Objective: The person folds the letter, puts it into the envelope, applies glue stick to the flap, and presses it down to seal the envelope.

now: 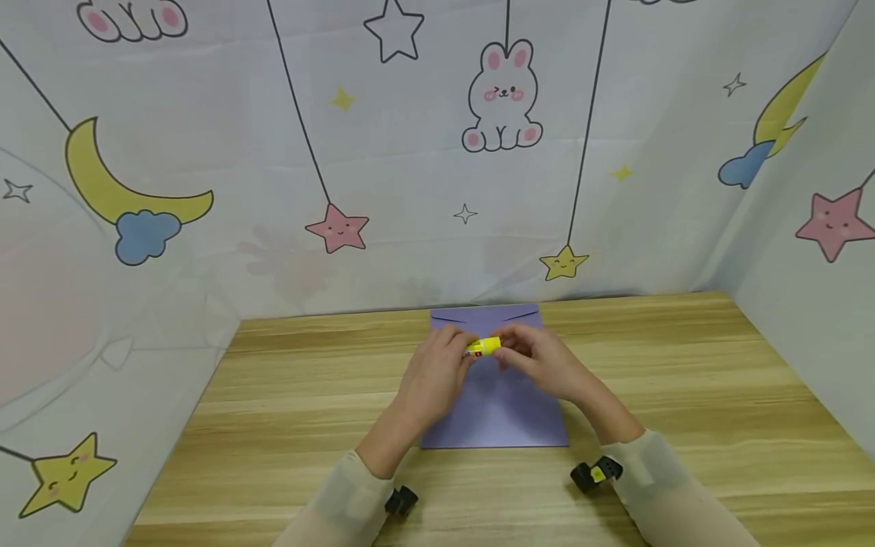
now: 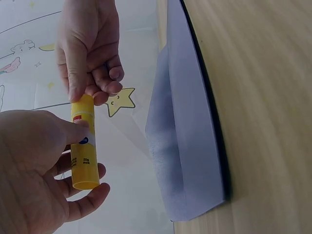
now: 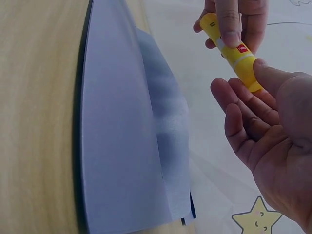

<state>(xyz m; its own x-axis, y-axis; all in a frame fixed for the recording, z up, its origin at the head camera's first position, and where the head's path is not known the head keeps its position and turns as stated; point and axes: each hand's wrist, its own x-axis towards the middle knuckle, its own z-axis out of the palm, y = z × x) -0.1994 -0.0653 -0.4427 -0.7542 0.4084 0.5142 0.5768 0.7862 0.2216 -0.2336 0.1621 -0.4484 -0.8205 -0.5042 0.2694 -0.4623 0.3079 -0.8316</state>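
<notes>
A yellow glue stick [image 1: 483, 347] is held in the air above a purple envelope [image 1: 502, 414]. My left hand [image 1: 432, 376] grips its printed body, with the thumb across the label in the left wrist view. At the other end, the thumb and index finger of my right hand [image 1: 550, 366] pinch the plain yellow cap [image 2: 83, 103]. The cap still sits on the tube. The right hand's other fingers curl loosely beside it. Flat on the table, the envelope has its flap end away from me; the flap [image 3: 173, 131] stands slightly raised.
The wooden table [image 1: 294, 410] extends around the envelope on both sides. Behind it and at the sides hangs a white cloth [image 1: 410, 175] printed with stars, moons and a rabbit. Small black devices [image 1: 401, 501] are worn at both wrists.
</notes>
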